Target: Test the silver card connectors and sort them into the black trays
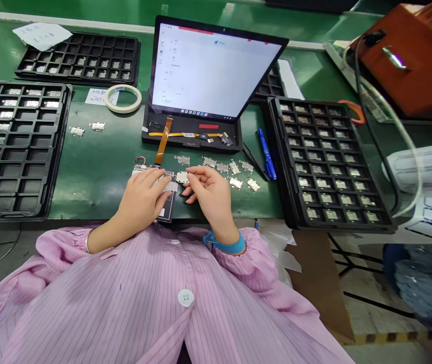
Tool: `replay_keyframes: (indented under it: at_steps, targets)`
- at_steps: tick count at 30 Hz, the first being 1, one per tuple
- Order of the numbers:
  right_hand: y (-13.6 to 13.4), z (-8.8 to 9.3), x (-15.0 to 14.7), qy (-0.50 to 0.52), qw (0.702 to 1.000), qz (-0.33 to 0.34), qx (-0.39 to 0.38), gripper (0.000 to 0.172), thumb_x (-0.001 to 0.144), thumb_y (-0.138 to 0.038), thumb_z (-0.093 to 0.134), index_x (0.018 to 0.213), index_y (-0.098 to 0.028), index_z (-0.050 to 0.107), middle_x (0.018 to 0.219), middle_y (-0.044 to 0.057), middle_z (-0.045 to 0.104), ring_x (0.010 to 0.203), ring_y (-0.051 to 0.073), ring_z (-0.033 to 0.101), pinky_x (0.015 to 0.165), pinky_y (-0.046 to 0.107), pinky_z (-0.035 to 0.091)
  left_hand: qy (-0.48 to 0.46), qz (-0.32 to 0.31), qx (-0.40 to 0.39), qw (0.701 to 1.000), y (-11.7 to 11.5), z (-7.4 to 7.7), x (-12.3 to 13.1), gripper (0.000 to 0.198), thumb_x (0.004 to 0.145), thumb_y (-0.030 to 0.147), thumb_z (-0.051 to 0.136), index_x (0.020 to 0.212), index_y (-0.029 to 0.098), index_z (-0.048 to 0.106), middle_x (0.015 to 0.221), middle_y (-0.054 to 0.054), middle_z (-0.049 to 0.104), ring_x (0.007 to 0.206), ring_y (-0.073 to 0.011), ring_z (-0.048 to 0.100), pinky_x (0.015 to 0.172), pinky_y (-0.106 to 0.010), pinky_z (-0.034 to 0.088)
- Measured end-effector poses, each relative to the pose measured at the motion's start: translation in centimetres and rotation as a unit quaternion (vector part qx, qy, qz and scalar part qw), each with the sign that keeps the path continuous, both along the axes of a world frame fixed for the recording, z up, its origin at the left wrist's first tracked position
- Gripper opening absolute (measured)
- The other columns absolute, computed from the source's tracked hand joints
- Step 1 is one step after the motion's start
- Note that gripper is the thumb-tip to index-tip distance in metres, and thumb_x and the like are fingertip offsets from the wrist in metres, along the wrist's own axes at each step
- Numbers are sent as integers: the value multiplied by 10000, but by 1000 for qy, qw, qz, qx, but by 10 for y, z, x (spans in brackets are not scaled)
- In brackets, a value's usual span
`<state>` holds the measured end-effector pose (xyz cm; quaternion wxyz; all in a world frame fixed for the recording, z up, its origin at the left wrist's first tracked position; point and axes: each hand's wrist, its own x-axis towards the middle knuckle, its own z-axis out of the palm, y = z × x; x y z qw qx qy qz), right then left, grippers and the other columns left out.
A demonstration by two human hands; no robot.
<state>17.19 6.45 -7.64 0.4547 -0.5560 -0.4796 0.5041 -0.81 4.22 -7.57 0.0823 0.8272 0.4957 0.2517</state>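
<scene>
Nearest the viewer, a pink striped garment [117, 303] fills the 6 o'clock side; beyond it lies the green desk [94, 189], the dark board [166, 208] being taken as the centre of the dial. The left hand [144, 192] enters from 8 o'clock and rests over the board, its fingers loosely spread and the thumb apart from the forefinger; what lies beneath the palm is hidden. The right hand [211, 194], at 3 o'clock, holds its fingers narrow, thumb and forefinger pinching a small pale module [181, 177] at the board's 2 o'clock edge. An orange ribbon cable [163, 143] runs from the board at 12 o'clock to the black base [197, 145] below a lit screen [216, 71]. Loose metal modules [222, 168] lie towards 2 and 3 o'clock; a filled tray [330, 162] stands at 3, a partly filled tray [14, 151] between 9 and 10. The step in hand appears to be seating or aligning the module at the board; the next move seemingly calls for a steady board and a level, light pinch
</scene>
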Motion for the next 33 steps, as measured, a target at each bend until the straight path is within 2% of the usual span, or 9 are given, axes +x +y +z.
replay_keyframes:
  at_steps: [7,14,33]
  targets:
    - [0,0,0,5,1000,-7,-1,280,804,-376,680,977,-165,614,676,-10,635,540,120,641,382,185,507,1,1,1,1000,0,0,0,267,962,240,545,1199,161,638,1296,-120,646,1229,-299,561,993,-453,433]
    - [0,0,0,3,1000,1,-4,314,807,-424,693,973,-172,608,663,-15,630,548,122,648,385,179,504,-7,-1,-5,1000,0,0,0,274,958,233,542,1206,169,638,1299,-132,639,1235,-306,556,998,-472,435]
    - [1,0,0,0,1000,-6,-10,315,796,-417,701,966,-167,616,660,-9,637,534,125,651,359,174,483,-4,0,2,1000,0,-1,0,268,958,228,544,1197,156,642,1295,-130,646,1230,-302,565,1000,-464,436]
